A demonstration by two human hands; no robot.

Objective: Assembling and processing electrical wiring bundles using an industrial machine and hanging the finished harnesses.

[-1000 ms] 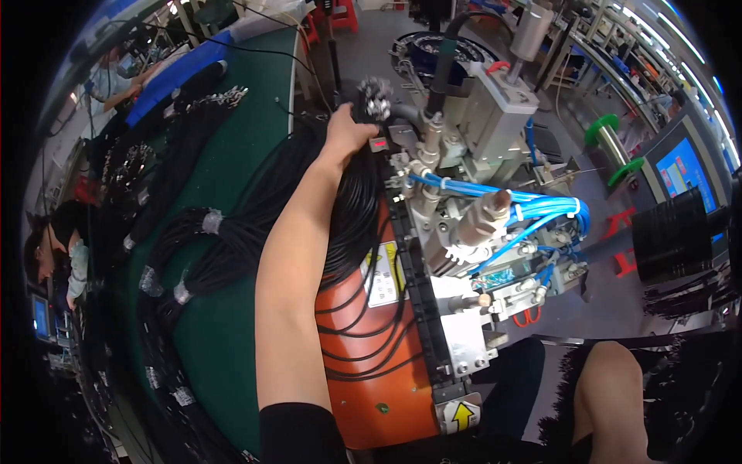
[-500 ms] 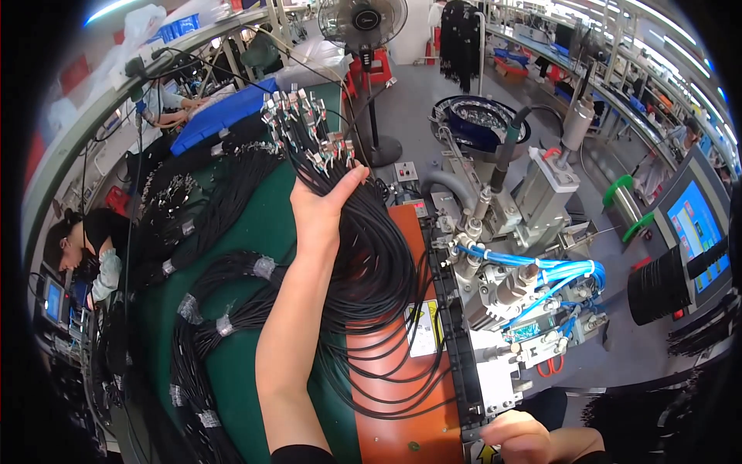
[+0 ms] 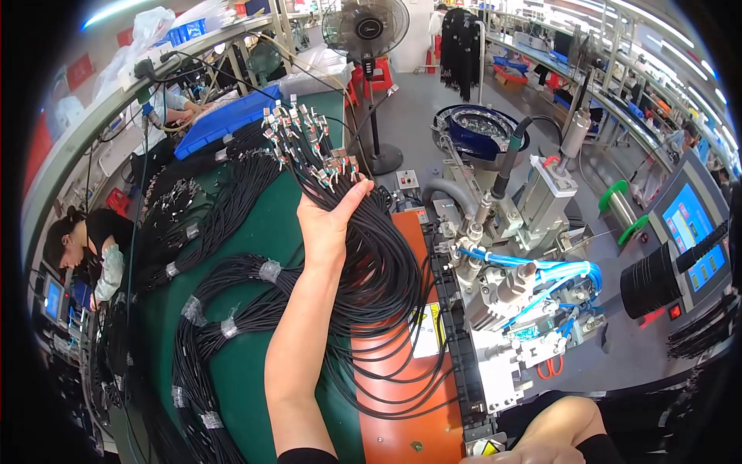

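My left hand (image 3: 331,216) is wrapped around a thick bundle of black cables (image 3: 386,255), just below their stripped ends with small metal connectors and coloured wires (image 3: 305,143). From the hand the cables loop down over an orange board (image 3: 410,437) toward the machine's edge. My right hand (image 3: 553,433) is low at the lower edge of the picture, beside the front of a metal machine (image 3: 495,363) with blue air tubes. Its fingers are mostly cut off, so what they hold, if anything, is hidden.
Taped cable bundles (image 3: 193,356) lie on the green table (image 3: 255,371), with a blue tray (image 3: 224,124) behind. To the right are a touch screen (image 3: 696,240), a green-rimmed wire spool (image 3: 622,209) and a vibrating bowl (image 3: 481,131). A fan (image 3: 369,31) stands ahead; a co-worker (image 3: 93,247) sits at left.
My right hand has moved down toward the lower edge, its fingers passing mostly out of view. The left hand keeps its grip on the cables, and the view has shifted slightly.
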